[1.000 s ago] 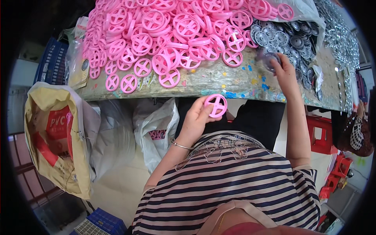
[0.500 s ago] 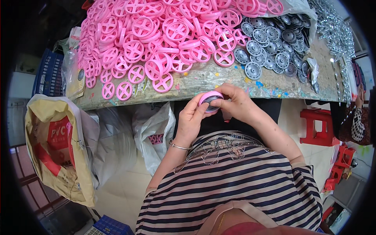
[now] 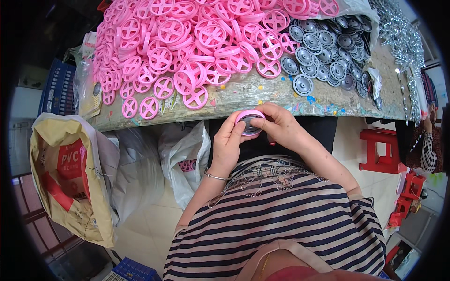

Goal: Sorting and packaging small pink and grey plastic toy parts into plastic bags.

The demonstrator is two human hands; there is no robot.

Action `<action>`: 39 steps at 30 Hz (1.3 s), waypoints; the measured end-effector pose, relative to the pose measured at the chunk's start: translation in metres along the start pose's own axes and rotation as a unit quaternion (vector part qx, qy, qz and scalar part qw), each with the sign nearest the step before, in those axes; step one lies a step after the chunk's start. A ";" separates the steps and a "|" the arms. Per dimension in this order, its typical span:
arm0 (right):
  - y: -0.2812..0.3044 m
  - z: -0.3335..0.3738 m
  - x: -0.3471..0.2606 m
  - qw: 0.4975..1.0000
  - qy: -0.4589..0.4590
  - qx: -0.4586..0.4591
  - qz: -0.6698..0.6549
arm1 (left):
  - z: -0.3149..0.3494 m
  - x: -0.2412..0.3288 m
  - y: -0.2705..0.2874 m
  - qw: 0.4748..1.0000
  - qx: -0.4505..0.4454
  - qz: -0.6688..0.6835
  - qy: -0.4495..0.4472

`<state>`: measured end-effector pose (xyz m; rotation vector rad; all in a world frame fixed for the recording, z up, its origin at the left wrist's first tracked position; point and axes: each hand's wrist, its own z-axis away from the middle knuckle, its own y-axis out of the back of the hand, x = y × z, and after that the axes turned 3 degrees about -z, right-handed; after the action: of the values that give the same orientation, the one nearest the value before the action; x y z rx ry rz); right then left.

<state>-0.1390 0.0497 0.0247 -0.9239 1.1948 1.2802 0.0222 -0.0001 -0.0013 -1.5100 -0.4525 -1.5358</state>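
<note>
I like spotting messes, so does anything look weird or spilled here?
Yes: blue and yellow specks dot the tabletop near its front edge, like spilled paint, though I can't tell. The pink spoked rings and grey discs are just heaped.

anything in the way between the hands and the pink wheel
Nothing visible: the left hand and right hand already hold the pink wheel directly, with both thumbs over the grey disc inside its rim.

The paint-flecked table (image 3: 246, 95) bears heaped pink wheels (image 3: 212, 36) — grey discs (image 3: 323, 72) piled just beside them.
</note>
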 end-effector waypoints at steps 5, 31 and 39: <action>-0.001 0.004 -0.009 1.000 -0.012 -0.009 -0.013 | 0.006 0.001 0.002 1.000 0.012 0.004 -0.008; -0.025 0.014 0.016 0.973 0.103 -0.087 0.188 | 0.090 -0.104 0.261 0.630 0.273 -0.716 0.126; -0.077 -0.002 0.009 0.915 0.210 -0.165 0.302 | 0.085 -0.125 0.295 0.599 0.206 -0.734 0.246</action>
<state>-0.0645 0.0410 0.0066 -1.1627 1.7222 1.8816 0.2851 -0.0449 -0.1974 0.0466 -1.8231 -2.5930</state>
